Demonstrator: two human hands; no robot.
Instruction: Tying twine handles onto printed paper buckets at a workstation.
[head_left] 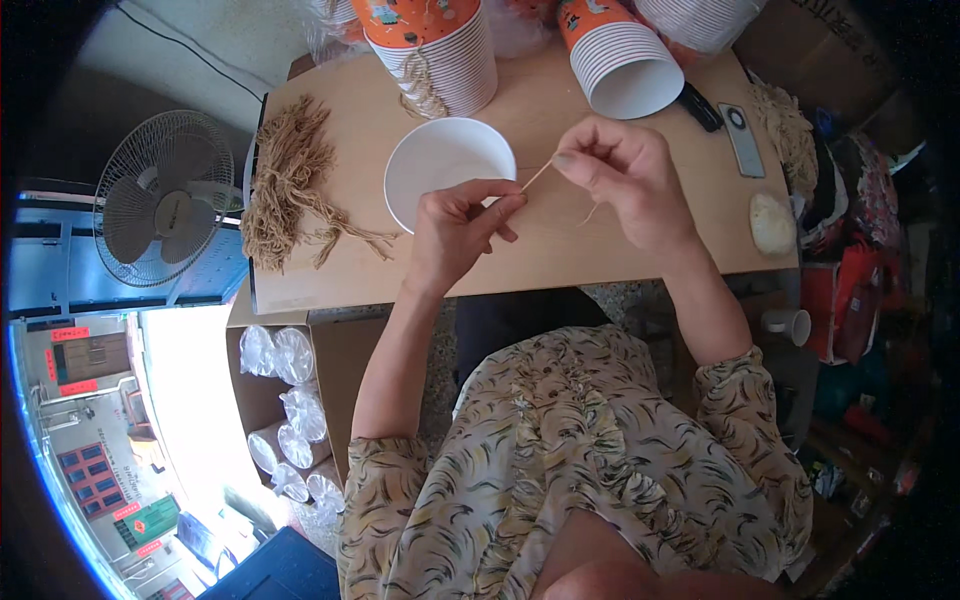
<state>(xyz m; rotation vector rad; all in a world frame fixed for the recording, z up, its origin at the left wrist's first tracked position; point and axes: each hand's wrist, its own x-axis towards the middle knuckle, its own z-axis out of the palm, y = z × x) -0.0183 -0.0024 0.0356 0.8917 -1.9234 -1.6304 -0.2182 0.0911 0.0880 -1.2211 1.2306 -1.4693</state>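
Between my two hands a short piece of tan cord (539,176) is stretched over the table. My left hand (458,222) pinches one end of it at the front right edge of a white paper bucket (440,160), whose open mouth faces up. Higher and to the right, my right hand (630,180) pinches the other end between thumb and forefinger. A loose tail of cord hangs below the right fingers. At the table's left lies a pile of knotted tan cords (290,190).
Stacked paper buckets with orange print (440,70) stand at the back, with cord loops on their side. Another stack (625,70) lies tipped beside a black object (700,108) and a phone (741,140). A fan (170,200) stands left; a carton (340,360) holds wrapped goods below.
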